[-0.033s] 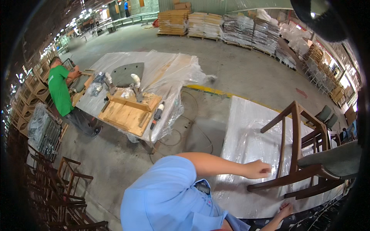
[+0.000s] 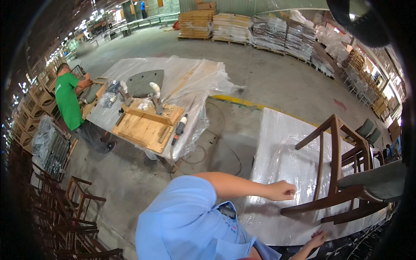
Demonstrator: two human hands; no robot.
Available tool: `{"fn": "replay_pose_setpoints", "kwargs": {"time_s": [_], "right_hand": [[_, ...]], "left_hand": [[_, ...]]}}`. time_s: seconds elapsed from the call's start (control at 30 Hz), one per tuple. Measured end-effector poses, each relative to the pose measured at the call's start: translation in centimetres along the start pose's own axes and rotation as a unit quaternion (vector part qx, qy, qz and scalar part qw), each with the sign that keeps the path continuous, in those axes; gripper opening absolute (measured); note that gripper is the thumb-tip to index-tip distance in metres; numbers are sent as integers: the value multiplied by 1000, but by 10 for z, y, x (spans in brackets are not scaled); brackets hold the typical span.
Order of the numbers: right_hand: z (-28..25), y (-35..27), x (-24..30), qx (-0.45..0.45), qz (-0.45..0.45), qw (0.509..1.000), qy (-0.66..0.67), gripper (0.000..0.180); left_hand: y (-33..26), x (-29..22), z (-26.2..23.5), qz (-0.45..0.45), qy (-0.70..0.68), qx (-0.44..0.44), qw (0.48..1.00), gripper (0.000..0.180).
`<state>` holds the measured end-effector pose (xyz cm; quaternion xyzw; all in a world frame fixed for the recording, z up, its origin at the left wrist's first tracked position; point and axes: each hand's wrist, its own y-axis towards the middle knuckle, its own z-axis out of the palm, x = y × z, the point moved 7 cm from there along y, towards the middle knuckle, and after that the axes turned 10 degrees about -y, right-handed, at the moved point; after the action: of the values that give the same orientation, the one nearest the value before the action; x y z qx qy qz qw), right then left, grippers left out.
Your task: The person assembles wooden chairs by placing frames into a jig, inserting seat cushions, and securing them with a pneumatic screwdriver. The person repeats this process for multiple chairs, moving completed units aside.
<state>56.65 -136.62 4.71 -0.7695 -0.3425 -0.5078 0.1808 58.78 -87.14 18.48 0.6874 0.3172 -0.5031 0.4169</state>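
Note:
A dark wooden chair (image 2: 336, 156) with a grey-green upholstered part (image 2: 372, 180) lies tipped on a table covered in clear plastic film (image 2: 277, 147). My left hand (image 2: 281, 190) hovers over the film, just left of the chair's frame, fingers curled closed. Whatever it may hold is too small to make out. Lower down, my right hand (image 2: 318, 238) is by the table's near edge, below the curved wooden leg (image 2: 342, 216). Its fingers are bent inward, and anything in them is hidden. Neither hand touches the chair.
Across the aisle, a co-worker in a green shirt (image 2: 68, 97) works at another film-covered table (image 2: 190, 78). On it are a wooden jig (image 2: 141, 130) and a power tool (image 2: 179, 130). A hose (image 2: 234, 158) lies on the floor. Stacked chair frames (image 2: 78, 195) stand lower left.
My left hand has drawn back a little to the left, away from the chair. The right hand has shifted slightly left too. The chair stays where it was.

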Motion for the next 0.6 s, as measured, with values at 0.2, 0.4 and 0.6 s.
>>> {"fn": "replay_pose_setpoints", "kwargs": {"time_s": [0.2, 0.4, 0.6], "right_hand": [[79, -254, -46, -48, -55, 997, 26, 31], [295, -593, 137, 456, -26, 885, 88, 19], [426, -838, 252, 716, -196, 670, -16, 17]], "left_hand": [[-304, 142, -110, -226, 43, -119, 966, 24], [-579, 149, -192, -341, -124, -312, 878, 18], [-801, 107, -276, -287, -268, -534, 749, 24]]}}
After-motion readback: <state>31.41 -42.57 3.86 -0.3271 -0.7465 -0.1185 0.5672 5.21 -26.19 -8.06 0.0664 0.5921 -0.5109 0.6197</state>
